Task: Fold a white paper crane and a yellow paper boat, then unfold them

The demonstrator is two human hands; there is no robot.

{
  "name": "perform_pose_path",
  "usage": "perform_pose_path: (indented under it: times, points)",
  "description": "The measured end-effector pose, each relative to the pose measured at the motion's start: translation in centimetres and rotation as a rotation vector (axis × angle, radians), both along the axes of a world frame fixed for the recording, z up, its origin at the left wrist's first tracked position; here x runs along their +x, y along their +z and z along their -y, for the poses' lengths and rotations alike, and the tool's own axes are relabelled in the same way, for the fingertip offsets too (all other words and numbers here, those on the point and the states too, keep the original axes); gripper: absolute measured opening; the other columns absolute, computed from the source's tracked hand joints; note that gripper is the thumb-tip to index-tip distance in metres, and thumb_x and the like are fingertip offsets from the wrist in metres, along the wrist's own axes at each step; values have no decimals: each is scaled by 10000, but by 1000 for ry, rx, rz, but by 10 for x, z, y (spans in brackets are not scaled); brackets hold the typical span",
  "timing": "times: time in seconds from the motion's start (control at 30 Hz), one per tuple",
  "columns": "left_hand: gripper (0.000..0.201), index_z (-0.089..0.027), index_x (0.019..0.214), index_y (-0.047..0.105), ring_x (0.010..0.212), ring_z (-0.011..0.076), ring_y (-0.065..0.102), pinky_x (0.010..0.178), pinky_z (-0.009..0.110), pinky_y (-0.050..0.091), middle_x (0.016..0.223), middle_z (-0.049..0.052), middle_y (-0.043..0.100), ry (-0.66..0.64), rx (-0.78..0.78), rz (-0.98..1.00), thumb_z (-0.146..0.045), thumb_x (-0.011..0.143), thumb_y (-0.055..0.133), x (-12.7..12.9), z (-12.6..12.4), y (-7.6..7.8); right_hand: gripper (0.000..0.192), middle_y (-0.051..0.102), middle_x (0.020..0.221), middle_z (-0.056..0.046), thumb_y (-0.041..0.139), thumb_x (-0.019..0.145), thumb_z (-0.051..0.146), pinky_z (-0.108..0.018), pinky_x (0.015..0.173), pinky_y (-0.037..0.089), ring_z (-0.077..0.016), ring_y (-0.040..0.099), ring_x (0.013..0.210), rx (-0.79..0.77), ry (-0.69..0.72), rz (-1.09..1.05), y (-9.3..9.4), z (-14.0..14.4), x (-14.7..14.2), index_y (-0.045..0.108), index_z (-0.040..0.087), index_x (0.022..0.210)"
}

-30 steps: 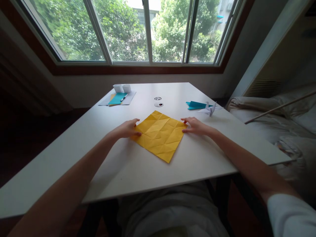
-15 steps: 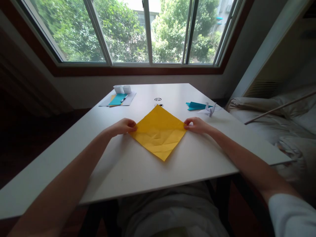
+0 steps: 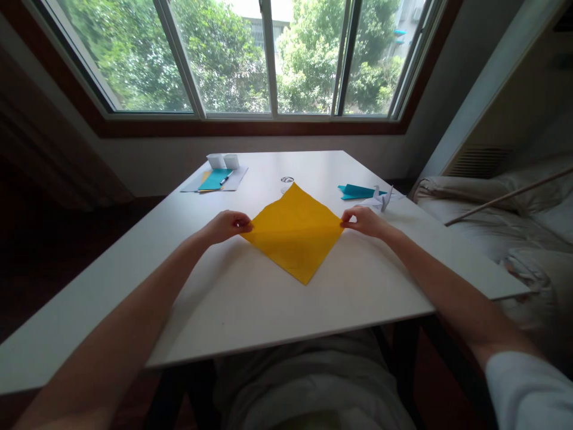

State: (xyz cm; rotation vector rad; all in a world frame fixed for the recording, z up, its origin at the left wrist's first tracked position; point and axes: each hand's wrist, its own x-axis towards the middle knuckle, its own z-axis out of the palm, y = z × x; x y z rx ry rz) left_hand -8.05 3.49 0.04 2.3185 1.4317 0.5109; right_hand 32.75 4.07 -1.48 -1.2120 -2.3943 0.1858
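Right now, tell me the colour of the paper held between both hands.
Yellow paper, seen in the head view.

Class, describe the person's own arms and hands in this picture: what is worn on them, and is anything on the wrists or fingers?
Both forearms are bare. The right arm shows a white sleeve near the elbow; no sleeve shows on the left. The left hand and right hand are ungloved. No watch, bracelet or ring can be seen, though the fingers are small in this view.

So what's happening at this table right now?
A person at a white table holds a yellow paper square by two opposite corners, the left hand pinching one and the right hand the other. The sheet is tilted up, with its near corner low by the tabletop. Behind it lie a teal folded paper and a white paper crane.
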Motion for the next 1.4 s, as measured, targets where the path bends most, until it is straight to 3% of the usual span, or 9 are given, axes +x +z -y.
perform_pose_path:
  times: [0.23, 0.47, 0.77, 0.9, 1.03, 1.13, 1.2, 1.3, 1.4]
  points:
    - [274, -191, 801, 642, 686, 138, 558, 687, 244, 441, 774, 9, 660, -122, -18, -90, -416, 685, 537, -3, -1, -2, 122, 681, 776, -8, 535, 729, 203, -300, 744, 440, -180, 583, 775, 41, 47, 108, -4, -5, 5, 654, 208, 754]
    - [284, -219, 885, 680, 735, 154, 566, 699, 258, 457, 856, 31, 641, -235, -67, -192, -354, 691, 523, -2, 3, 7, 168, 673, 785, -27, 527, 725, 158, -303, 763, 436, -193, 575, 830, 58, 89, 214, 0, -2, 6, 672, 215, 787]
    - [340, -295, 974, 689, 817, 188, 569, 747, 269, 435, 918, 38, 626, -168, -84, -337, -401, 707, 506, 5, 14, 18, 199, 675, 822, -43, 492, 765, 196, -325, 792, 420, -206, 567, 844, 33, 81, 277, 6, 7, -1, 683, 205, 819]
    - [375, -262, 885, 707, 762, 190, 574, 666, 254, 425, 892, 52, 641, -98, -61, -369, -506, 735, 463, 15, 20, 19, 241, 674, 819, -57, 480, 810, 336, -327, 768, 415, -219, 564, 849, 43, 22, 285, 9, 11, -5, 679, 201, 823]
    - [524, -215, 717, 687, 673, 202, 566, 585, 279, 400, 801, 71, 640, 91, 35, -518, -633, 746, 372, 39, 33, 20, 353, 662, 762, -73, 423, 844, 434, -310, 702, 408, -218, 565, 812, 69, -69, 313, 10, 17, -15, 657, 190, 741]
    - [547, -193, 709, 677, 759, 246, 569, 635, 317, 415, 807, 93, 632, 125, 145, -614, -643, 749, 368, 55, 42, 18, 351, 652, 746, -76, 461, 819, 470, -307, 678, 400, -220, 563, 794, 119, -132, 331, 9, 22, -23, 632, 183, 712]
    - [469, -202, 861, 676, 855, 267, 555, 686, 334, 428, 894, 97, 628, 91, 206, -604, -580, 761, 416, 61, 45, 15, 325, 649, 768, -77, 522, 777, 488, -314, 684, 407, -225, 560, 796, 135, -130, 332, 8, 23, -26, 633, 185, 739]
    - [381, -256, 1163, 551, 983, 240, 520, 780, 322, 432, 1105, 72, 574, -108, 247, -490, -344, 808, 440, 65, 47, 8, 276, 643, 900, -82, 571, 761, 427, -335, 748, 424, -229, 553, 856, 139, -44, 295, 7, 23, -29, 645, 195, 893]
    - [449, -289, 1220, 496, 1051, 202, 495, 844, 297, 421, 1213, 48, 515, -319, 234, -401, -154, 806, 392, 73, 50, 2, 270, 604, 1039, -78, 532, 802, 257, -341, 828, 422, -211, 541, 929, 146, 103, 251, 5, 24, -34, 616, 224, 1056]
